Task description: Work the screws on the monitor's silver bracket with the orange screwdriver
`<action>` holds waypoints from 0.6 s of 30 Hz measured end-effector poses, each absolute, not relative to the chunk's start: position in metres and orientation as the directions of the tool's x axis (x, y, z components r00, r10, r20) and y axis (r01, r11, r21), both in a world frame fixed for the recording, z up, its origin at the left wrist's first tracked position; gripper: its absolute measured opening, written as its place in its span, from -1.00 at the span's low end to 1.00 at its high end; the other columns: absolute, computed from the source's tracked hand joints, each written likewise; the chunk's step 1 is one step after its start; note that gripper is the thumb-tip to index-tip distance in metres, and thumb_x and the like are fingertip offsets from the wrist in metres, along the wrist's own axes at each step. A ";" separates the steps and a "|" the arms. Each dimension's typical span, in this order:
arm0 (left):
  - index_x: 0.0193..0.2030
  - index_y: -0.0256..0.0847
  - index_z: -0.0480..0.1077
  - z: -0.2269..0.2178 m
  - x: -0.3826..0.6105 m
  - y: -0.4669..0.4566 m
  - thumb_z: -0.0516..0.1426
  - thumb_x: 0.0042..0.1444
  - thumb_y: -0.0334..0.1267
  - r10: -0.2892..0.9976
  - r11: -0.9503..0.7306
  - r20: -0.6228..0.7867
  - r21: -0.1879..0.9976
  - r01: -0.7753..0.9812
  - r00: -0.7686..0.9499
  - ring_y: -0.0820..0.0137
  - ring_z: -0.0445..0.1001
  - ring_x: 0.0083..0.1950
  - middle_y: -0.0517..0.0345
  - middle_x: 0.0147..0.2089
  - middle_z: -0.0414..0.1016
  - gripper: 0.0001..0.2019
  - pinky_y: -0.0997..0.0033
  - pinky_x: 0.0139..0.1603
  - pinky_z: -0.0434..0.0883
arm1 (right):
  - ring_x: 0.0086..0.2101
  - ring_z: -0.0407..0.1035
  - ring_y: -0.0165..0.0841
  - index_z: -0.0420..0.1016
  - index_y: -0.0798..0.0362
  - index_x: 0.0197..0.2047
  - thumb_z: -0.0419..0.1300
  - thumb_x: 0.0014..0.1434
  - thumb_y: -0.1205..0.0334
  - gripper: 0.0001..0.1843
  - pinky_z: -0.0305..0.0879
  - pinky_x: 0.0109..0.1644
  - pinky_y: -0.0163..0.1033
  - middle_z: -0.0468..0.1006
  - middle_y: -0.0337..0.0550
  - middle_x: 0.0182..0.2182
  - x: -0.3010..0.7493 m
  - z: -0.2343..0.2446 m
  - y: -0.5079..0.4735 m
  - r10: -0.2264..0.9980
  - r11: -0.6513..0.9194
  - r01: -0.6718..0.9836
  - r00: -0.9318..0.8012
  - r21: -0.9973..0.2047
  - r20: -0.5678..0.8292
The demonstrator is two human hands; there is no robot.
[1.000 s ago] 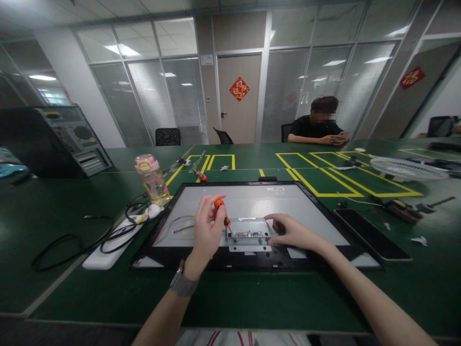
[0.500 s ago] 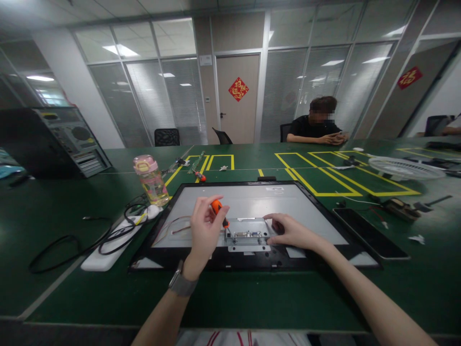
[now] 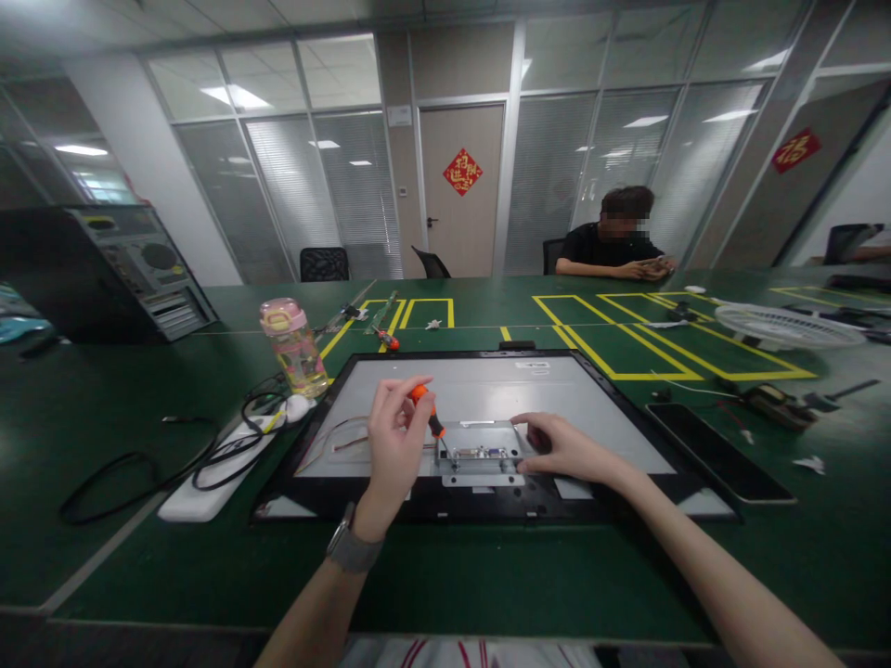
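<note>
An orange and black screwdriver (image 3: 428, 411) is pinched by its handle in my left hand (image 3: 396, 436). Its shaft slants down to the left part of a metal bracket (image 3: 482, 480), which carries a row of ports. My right hand (image 3: 567, 450) grips the bracket's right end between thumb and fingers. Under both hands a monitor panel (image 3: 480, 388) lies flat, its grey back framed in black. Thin wires (image 3: 348, 445) run across the panel left of the bracket. The exact spot of the screwdriver's tip is too small to make out.
Left of the panel are a white power strip (image 3: 209, 482) with black cables, a drink bottle (image 3: 296, 351) and a computer case (image 3: 90, 274). A phone-like black slab (image 3: 716, 452) and a white fan grille (image 3: 786, 325) lie right. Another person (image 3: 613, 246) sits across the table.
The screwdriver's handle has tilted slightly in my left fingers, and more of its shaft shows. My right hand stays on the bracket.
</note>
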State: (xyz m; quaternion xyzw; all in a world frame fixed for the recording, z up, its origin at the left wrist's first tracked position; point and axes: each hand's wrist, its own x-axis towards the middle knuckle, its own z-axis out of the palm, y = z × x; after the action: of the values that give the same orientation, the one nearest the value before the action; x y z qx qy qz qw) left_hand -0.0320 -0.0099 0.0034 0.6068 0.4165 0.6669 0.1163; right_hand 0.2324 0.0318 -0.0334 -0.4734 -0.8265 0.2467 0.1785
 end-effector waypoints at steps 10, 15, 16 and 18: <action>-0.15 -0.16 0.54 0.000 -0.034 -0.008 0.16 0.20 -0.14 0.650 -0.632 0.711 0.702 0.328 -0.268 0.54 0.33 -0.40 0.16 -0.23 0.29 -0.80 0.55 -0.40 0.38 | -0.33 0.34 -0.25 0.42 0.11 0.09 0.39 -0.06 0.05 -0.35 0.24 -0.24 -0.21 0.43 -0.21 -0.39 0.233 -0.034 0.032 0.872 0.429 0.685 -0.485 -0.589 0.072; -0.05 -0.17 0.49 0.002 -0.032 -0.009 0.10 0.25 -0.16 0.707 -0.613 0.661 0.750 0.246 -0.251 0.57 0.34 -0.46 0.13 -0.19 0.36 -0.77 0.59 -0.50 0.36 | -0.32 0.34 -0.25 0.41 0.13 0.11 0.40 -0.06 0.07 -0.33 0.25 -0.22 -0.19 0.43 -0.19 -0.38 0.233 -0.034 0.032 0.873 0.427 0.689 -0.482 -0.585 0.069; -0.03 -0.17 0.47 0.002 -0.032 -0.009 0.07 0.27 -0.16 0.722 -0.604 0.646 0.764 0.229 -0.248 0.59 0.32 -0.50 0.12 -0.19 0.39 -0.75 0.60 -0.54 0.33 | -0.33 0.34 -0.25 0.41 0.14 0.11 0.39 -0.05 0.07 -0.33 0.25 -0.22 -0.19 0.43 -0.19 -0.38 0.233 -0.034 0.032 0.872 0.428 0.689 -0.484 -0.585 0.067; -0.04 -0.18 0.48 0.001 -0.033 -0.010 0.02 0.30 -0.16 0.721 -0.601 0.644 0.765 0.231 -0.255 0.59 0.30 -0.53 0.11 -0.19 0.43 -0.73 0.59 -0.57 0.32 | -0.34 0.33 -0.26 0.41 0.16 0.11 0.39 -0.04 0.07 -0.33 0.24 -0.23 -0.20 0.43 -0.19 -0.39 0.233 -0.034 0.032 0.869 0.430 0.686 -0.490 -0.587 0.064</action>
State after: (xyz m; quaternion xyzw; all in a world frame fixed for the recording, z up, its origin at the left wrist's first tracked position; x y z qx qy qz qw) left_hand -0.0328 -0.0097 0.0011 0.5831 0.4084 0.6787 0.1805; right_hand 0.2331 0.0323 -0.0342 -0.4709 -0.8256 0.2517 0.1824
